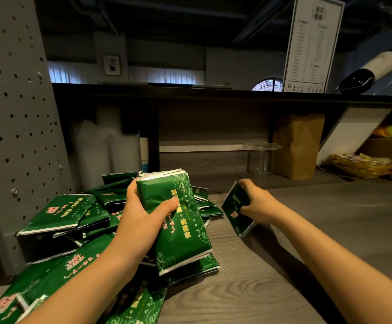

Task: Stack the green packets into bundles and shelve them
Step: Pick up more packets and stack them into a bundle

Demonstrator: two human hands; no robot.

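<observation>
Head: left hand grips bundle, long axis apparently pointing away.

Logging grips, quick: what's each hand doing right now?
Left hand: gripping a bundle of green packets.
Right hand: gripping a green packet.

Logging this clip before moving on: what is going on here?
A person is sorting green packets on a wood-grain counter. The left hand grips a bundle of several packets, thumb across its front. The right hand holds a packet tilted on edge, off to the right. A loose pile of packets lies at the left. No green packets show on the shelf behind.
</observation>
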